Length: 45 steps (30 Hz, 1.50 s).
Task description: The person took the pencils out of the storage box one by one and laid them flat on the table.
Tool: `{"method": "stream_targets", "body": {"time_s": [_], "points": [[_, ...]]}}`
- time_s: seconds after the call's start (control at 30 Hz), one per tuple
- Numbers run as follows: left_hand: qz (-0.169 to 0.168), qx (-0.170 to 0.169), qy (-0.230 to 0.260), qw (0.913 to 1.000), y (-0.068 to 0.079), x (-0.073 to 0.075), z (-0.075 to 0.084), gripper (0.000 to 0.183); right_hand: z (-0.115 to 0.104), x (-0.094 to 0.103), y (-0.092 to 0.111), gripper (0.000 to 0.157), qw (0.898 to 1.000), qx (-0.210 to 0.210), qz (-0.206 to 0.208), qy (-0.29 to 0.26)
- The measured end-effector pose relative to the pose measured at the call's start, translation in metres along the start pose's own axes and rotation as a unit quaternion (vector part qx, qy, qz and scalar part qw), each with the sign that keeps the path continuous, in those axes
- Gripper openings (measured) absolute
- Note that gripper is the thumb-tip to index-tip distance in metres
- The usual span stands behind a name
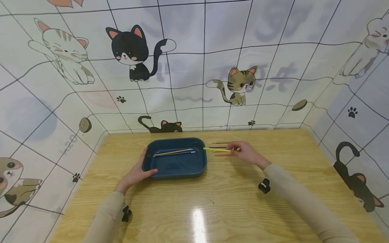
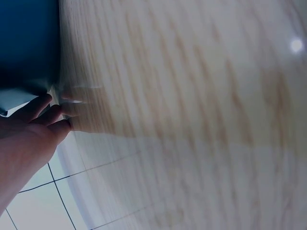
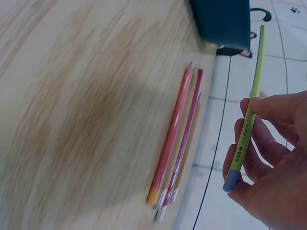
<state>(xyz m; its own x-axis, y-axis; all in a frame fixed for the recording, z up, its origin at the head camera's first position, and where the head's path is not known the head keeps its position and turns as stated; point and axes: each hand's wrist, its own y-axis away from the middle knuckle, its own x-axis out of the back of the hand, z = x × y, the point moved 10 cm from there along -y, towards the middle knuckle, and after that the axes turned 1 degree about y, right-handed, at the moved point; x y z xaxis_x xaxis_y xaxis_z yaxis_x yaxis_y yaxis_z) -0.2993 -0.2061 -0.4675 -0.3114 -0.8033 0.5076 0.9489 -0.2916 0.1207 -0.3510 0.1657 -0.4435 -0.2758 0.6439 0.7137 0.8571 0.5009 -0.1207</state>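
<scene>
The left hand [image 1: 136,172] grips the left end of a dark blue tray [image 1: 174,176], its thumb over the front rim and its fingers along the outer side. In the left wrist view, fingertips [image 2: 48,113] show by the tray's wall [image 2: 29,43]. Two slim pencils [image 1: 173,153] lie inside the tray. Between thumb and fingers, the right hand [image 1: 245,153] pinches a yellow-green pencil [image 3: 249,115] with a blue-grey end, raised above the table. In the head view its far tip overlaps the tray's right rim.
Several pencils lie side by side right of the tray, among them a coral-red pencil [image 3: 171,139] and a magenta pencil [image 3: 184,141]. The wooden table [image 1: 170,209] meets a cat-patterned, tiled-look wall covering [image 1: 188,81] behind and at both sides.
</scene>
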Motion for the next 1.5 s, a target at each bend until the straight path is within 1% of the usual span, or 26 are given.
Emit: {"method": "stream_targets", "body": {"time_s": [0.1,0.17,0.3,0.4,0.5,0.6,0.67,0.83,0.87,0.93,1.07,1.13,1.27,1.5], "points": [[0.001,0.003,0.000,1.0000,-0.001,0.000,-0.001,0.102,0.006,0.004,0.004,0.018,1.000,0.002,0.007,0.016],[0.003,0.000,0.005,1.0000,-0.003,0.001,-0.005,0.102,0.009,0.005,0.006,0.018,0.999,0.006,0.009,0.033],[0.010,-0.003,0.001,0.9999,-0.011,0.001,-0.023,0.105,0.017,0.003,0.009,0.017,0.998,0.013,0.006,0.065],[0.014,-0.001,-0.010,0.9999,-0.015,0.000,-0.035,0.107,0.025,0.003,0.012,0.017,0.996,0.008,0.007,0.085],[0.015,-0.001,-0.014,0.9998,-0.017,0.000,-0.041,0.108,0.032,0.003,0.015,0.018,0.995,-0.001,0.012,0.096],[0.013,-0.001,-0.015,0.9998,-0.018,-0.002,-0.041,0.107,0.038,0.002,0.019,0.017,0.995,-0.009,0.014,0.102],[0.012,0.000,-0.013,0.9998,-0.017,-0.002,-0.039,0.106,0.042,0.001,0.021,0.017,0.994,-0.011,0.016,0.107],[0.006,0.002,-0.001,1.0000,-0.011,-0.002,-0.022,0.104,0.049,-0.003,0.022,0.017,0.993,-0.014,0.016,0.118],[0.006,0.002,0.000,1.0000,-0.010,-0.001,-0.022,0.104,0.049,-0.003,0.022,0.017,0.993,-0.014,0.016,0.120],[0.006,0.002,-0.007,1.0000,-0.011,-0.001,-0.023,0.105,0.051,-0.004,0.021,0.017,0.992,-0.019,0.016,0.123],[0.013,0.005,-0.022,0.9997,-0.016,0.000,-0.039,0.106,0.054,-0.006,0.019,0.018,0.992,-0.030,0.015,0.124],[0.015,0.003,-0.026,0.9995,-0.017,0.001,-0.043,0.107,0.054,-0.008,0.019,0.018,0.992,-0.032,0.011,0.126],[0.014,-0.003,-0.022,0.9997,-0.018,0.000,-0.045,0.107,0.054,-0.010,0.018,0.017,0.990,-0.022,0.008,0.137],[0.014,0.005,-0.024,0.9996,-0.018,0.000,-0.046,0.107,0.051,-0.012,0.019,0.017,0.989,-0.006,0.012,0.148]]}}
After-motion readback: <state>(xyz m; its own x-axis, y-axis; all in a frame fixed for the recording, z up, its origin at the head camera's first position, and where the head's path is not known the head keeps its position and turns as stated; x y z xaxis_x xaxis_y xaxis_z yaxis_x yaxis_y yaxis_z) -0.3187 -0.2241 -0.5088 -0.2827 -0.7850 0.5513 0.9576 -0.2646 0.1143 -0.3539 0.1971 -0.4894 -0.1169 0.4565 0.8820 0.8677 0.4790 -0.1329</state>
